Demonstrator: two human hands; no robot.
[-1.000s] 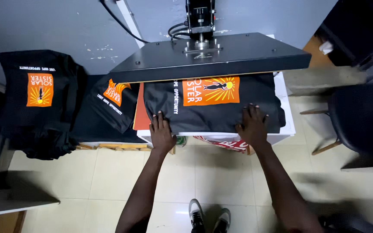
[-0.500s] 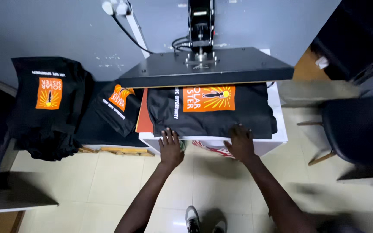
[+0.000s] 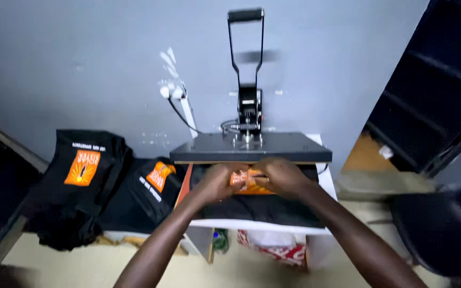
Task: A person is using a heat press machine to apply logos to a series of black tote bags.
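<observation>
- A grey heat press (image 3: 250,147) stands against the grey wall, its flat upper plate raised just above the lower bed, with a tall black loop handle (image 3: 246,37) standing upright behind it.
- A black T-shirt with an orange printed square (image 3: 257,205) lies spread on the lower bed, under the front edge of the plate; the plate overhangs the shirt's far part and hides it.
- To the left, a pile of folded black shirts with orange prints (image 3: 84,181) sits on a low surface, and another black shirt (image 3: 153,186) lies between that pile and the press.
- A white cable and plug (image 3: 174,96) hang on the wall behind the press.
- A dark chair (image 3: 444,224) stands at the right, well apart from the press; red and white packaging (image 3: 273,250) shows below the bed.
- The left hand (image 3: 217,181) reaches forward over the shirt, fingers curled and pinched at the orange print.
- The right hand (image 3: 284,176) meets it from the other side, fingers bent narrow onto the same print; the two hands almost touch.
- Both forearms stretch straight from the lower edge, converging at the shirt's middle.
- Whether the fingers lift a sheet off the print or only press it, I cannot tell: the spot is blurred.
</observation>
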